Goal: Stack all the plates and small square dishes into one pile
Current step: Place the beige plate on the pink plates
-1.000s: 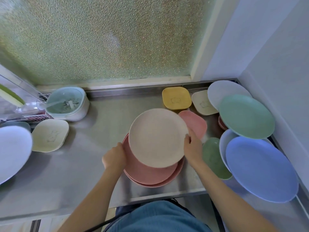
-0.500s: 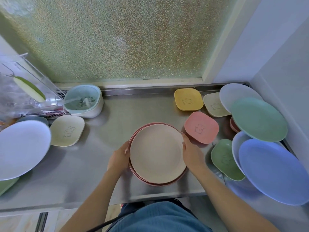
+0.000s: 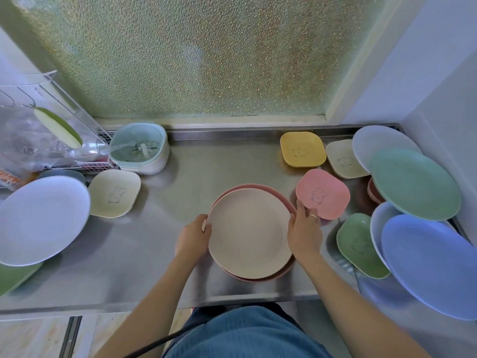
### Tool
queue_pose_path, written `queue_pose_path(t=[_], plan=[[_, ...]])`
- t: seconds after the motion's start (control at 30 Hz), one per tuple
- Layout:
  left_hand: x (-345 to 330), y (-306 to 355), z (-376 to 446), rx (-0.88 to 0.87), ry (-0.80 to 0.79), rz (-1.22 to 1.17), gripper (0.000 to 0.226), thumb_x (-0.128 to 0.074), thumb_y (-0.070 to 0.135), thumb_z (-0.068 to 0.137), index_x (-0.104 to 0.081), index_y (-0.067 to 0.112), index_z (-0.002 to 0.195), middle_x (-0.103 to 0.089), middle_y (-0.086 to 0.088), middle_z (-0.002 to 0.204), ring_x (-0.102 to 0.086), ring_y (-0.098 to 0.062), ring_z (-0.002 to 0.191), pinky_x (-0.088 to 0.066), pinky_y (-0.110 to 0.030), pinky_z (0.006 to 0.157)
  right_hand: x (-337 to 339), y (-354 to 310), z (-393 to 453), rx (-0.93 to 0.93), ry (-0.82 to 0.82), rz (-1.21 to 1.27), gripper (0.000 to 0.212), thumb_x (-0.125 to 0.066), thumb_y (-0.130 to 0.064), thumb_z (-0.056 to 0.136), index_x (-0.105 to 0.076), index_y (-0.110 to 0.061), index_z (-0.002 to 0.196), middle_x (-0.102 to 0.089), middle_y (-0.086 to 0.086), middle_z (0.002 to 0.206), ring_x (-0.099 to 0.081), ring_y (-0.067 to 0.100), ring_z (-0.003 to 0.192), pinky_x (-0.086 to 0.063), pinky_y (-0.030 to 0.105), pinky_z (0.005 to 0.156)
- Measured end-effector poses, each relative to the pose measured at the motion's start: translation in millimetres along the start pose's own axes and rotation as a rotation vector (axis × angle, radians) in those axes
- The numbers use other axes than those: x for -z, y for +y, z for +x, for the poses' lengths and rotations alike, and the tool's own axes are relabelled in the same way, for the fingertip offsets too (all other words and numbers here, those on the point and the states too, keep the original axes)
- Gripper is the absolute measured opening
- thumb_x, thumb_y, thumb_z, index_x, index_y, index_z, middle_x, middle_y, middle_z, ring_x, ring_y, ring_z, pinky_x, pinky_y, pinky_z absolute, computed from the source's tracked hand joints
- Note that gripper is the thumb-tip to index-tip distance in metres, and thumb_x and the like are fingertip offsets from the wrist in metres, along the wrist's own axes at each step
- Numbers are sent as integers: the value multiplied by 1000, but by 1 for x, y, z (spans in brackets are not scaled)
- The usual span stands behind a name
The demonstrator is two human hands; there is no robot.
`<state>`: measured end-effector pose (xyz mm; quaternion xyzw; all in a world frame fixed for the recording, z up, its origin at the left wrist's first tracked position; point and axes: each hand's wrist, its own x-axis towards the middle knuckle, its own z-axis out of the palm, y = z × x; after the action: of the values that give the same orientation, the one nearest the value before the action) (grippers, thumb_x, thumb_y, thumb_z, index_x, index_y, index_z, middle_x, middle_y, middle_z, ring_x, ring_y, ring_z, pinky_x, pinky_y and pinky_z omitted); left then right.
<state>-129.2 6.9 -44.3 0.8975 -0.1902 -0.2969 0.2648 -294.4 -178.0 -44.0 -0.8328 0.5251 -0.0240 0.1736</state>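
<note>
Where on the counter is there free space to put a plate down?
Bare steel lies between the stack and the cream dish, and behind the stack up to the green tub and yellow dish. The right end is crowded: the pink dish, green dish and overlapping plates.

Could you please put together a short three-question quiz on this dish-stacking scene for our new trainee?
1. True or false: the beige plate lies on top of the pink plates in the middle of the steel counter.
2. Which small square dish lies closest to the right hand? A) the yellow dish B) the pink dish C) the cream dish near the left edge
3. Fill in: the left hand touches the beige plate at its ____ rim.

Key: 1 true; 2 B; 3 left.
</note>
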Motion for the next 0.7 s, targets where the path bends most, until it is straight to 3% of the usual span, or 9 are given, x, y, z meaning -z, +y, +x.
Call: queue_pose_path(t=[0.07,0.17,0.23,0.27,0.33,0.43,0.5,0.57,0.7], plan=[[-2,-1,2,-12,-1,28,33,-40,27,96,-49,18,126,-69,-19,95,-63,-37,87,-51,-35,73,-6,7,7,-27,-71,46,35,-32,-28,97,-44,-28,130,-53,11,118,-53,32,106,-50,44,82],[-3,-3,2,-42,-7,58,33,-38,24,98,-46,15,128,-67,-20,97,-62,-38,89,-44,-32,70,-5,13,13,-83,-123,266,20,-37,-34,92,-54,-39,85,-64,3,91,-61,27,88,-51,42,78],[-3,-3,1,-60,-7,68,33,-36,22,98,-44,13,130,-67,-23,98,-61,-39,90,-45,-34,71,0,13,14,-138,-145,381,29,-46,-31,91,-50,-37,63,-63,3,79,-61,26,80,-49,39,77],[-3,-2,0,-67,-3,71,33,-36,21,98,-43,14,130,-67,-24,99,-61,-40,90,-46,-36,72,4,12,15,-143,-165,390,31,-46,-32,92,-49,-36,62,-62,1,78,-60,24,80,-47,36,76],[-5,-3,-2,-81,11,66,34,-36,21,98,-42,15,132,-67,-24,98,-61,-40,89,-49,-38,74,4,13,17,-178,-181,390,29,-44,-34,94,-49,-31,66,-62,2,78,-61,27,82,-45,35,76],[-6,-4,-3,-84,15,48,40,-34,20,99,-37,20,139,-66,-24,99,-62,-39,88,-48,-37,74,5,15,24,-96,-195,327,29,-43,-23,95,-52,-32,69,-59,0,75,-59,29,84,-48,38,81],[-7,-3,-1,-69,-5,57,48,-32,20,99,-26,26,146,-65,-24,104,-61,-39,92,-47,-36,78,6,20,27,-22,-226,261,30,-38,-19,96,-66,-30,95,-67,6,95,-59,28,93,-47,36,84],[-7,0,0,-50,-13,51,51,-31,21,99,-21,29,148,-65,-23,106,-61,-38,94,-46,-36,80,6,23,27,15,-212,239,37,-37,-16,96,-62,-27,120,-67,9,112,-60,29,101,-45,36,86],[-5,2,3,-15,-39,54,50,-30,21,99,-24,29,148,-62,-22,118,-58,-38,104,-45,-35,87,0,21,20,-26,-175,226,42,-33,-14,96,-55,-31,128,-66,6,114,-59,27,102,-42,30,80]])
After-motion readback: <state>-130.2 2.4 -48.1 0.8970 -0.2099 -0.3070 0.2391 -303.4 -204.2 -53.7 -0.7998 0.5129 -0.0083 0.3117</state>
